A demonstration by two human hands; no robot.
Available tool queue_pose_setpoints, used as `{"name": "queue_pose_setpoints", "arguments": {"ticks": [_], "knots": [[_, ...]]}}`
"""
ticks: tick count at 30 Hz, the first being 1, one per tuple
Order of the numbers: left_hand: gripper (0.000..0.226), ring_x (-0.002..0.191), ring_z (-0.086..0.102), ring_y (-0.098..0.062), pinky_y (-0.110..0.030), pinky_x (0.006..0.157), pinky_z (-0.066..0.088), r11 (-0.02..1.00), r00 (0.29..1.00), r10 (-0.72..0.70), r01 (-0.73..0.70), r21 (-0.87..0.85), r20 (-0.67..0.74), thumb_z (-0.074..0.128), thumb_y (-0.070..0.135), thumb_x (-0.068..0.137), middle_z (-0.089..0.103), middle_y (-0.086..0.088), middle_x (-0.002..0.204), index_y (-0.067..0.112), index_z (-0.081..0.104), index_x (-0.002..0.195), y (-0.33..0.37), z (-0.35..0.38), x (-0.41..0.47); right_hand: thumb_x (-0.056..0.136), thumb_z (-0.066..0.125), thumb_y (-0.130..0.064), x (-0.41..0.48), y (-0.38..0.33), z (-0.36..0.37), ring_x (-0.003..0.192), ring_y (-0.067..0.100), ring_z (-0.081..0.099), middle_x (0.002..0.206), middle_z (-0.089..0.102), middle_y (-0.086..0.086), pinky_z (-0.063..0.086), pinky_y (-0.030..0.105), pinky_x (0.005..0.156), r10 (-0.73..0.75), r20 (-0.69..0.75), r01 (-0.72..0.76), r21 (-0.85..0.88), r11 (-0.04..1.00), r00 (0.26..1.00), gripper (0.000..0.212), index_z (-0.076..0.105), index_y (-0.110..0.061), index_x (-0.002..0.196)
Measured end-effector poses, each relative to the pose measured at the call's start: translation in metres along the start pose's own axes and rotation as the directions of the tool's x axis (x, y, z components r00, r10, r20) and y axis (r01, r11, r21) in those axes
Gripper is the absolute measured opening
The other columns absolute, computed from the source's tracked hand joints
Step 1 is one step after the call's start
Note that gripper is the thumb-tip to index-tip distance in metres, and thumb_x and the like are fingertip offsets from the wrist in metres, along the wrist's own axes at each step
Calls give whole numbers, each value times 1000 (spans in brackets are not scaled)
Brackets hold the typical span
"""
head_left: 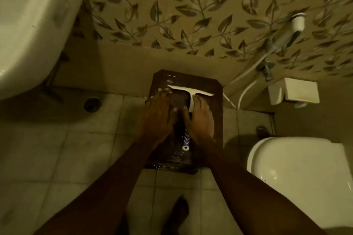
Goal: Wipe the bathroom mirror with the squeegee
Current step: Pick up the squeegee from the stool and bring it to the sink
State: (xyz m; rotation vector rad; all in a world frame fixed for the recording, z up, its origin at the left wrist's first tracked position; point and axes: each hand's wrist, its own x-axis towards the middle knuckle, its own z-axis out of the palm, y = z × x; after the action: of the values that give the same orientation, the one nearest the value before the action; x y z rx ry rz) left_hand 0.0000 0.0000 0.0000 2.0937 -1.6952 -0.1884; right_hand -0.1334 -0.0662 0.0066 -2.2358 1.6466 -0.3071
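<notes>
**While your right hand (198, 120) grips the squeegee (191, 92), the blade sits crosswise near the far end of the mirror (216, 129)**

Where the white stem meets the handle, your right hand is closed round it, thumb on the left of the stem and fingers over the right. The blue-and-white handle end (185, 144) sticks out behind the palm, toward you.

Long axis of the squeegee: near to far, along the mirror's length, with the blade end pointing away from you at the leaf-patterned wall (191, 5). The blade itself runs left to right across the glass, its left tip slightly farther away than its right.

Your left hand (158, 114) lies flat on the glass just left of the stem, fingers straight and spread, holding nothing. Its fingertips reach the blade's left end; contact there cannot be resolved.

The mirror is dark-framed, wet-streaked, and lies on the tiled floor (76, 149) with its far edge at the foot of the wall.

Edges: the blade sits just inside the far frame, right tip near the right frame. The long stretch of glass is behind the blade, toward you, under your hands and forearms.

Surroundings:
- wash basin (28, 34) well to the left
- floor drain (92, 104) between basin and mirror
- toilet (296, 187) near right
- hose sprayer (298, 23) on the right wall
- bare foot (179, 213) beyond the near edge
</notes>
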Motion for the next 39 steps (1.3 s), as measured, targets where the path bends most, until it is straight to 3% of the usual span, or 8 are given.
{"name": "queue_pose_setpoints", "arguments": {"ticks": [6,10,15,21,29,32,35,39], "knots": [[53,141,39,-27,-42,113,31,999,1000,-26,26,-30,-8,34,37,99,48,-11,147,8,45,141,-8,5,0,91,57,-31,14,1,26,104,33,60,113,63,15,46,34,83,403,303,-493,340,801,864,43,51,-5,124],[43,124,56,-30,-44,101,43,999,998,-33,33,-4,-61,41,31,97,62,-12,130,7,55,130,-11,-23,4,92,54,-31,13,-15,22,91,30,65,100,65,9,54,44,85,491,271,-558,484,674,828,26,59,-12,110],[36,97,65,-28,-38,84,50,997,983,-45,54,50,-176,44,29,94,69,-10,109,8,63,116,-10,-93,9,94,54,-32,8,-66,-33,80,22,63,85,65,4,53,35,71,427,169,-434,616,657,888,21,62,-13,98],[38,102,63,-27,-37,87,46,995,968,-73,88,53,-239,40,31,100,68,-10,112,8,62,120,-14,-205,10,94,58,-34,-8,-162,-121,56,0,56,63,58,-9,42,17,53,302,32,-221,756,617,953,26,62,-13,80],[33,111,61,-23,-35,95,45,999,867,-51,42,-29,-496,43,30,100,67,-6,118,11,62,119,-49,-385,13,94,54,-39,-36,-312,-200,76,16,62,80,64,-1,53,36,71,140,-76,-12,841,541,987,19,58,-26,81],[26,101,61,-24,-34,88,44,999,825,35,-8,50,-564,46,28,99,68,-4,110,13,62,114,-78,-446,16,94,53,-41,-40,-367,-218,75,14,64,82,66,-2,53,35,68,86,-197,122,840,528,977,14,60,-32,86],[21,90,59,-26,-34,81,42,993,775,78,-1,122,-627,48,25,98,66,-5,100,11,62,104,-110,-503,17,96,53,-35,-38,-422,-233,56,4,58,75,65,0,49,20,49,60,-272,218,868,447,960,23,64,-14,96],[31,94,61,-27,-39,83,47,988,729,105,3,156,-676,41,30,100,67,-7,103,10,63,106,-148,-567,23,96,52,-40,-26,-490,-251,46,16,48,62,54,11,42,28,40,10,-365,332,858,392,931,33,59,-8,92]]}}
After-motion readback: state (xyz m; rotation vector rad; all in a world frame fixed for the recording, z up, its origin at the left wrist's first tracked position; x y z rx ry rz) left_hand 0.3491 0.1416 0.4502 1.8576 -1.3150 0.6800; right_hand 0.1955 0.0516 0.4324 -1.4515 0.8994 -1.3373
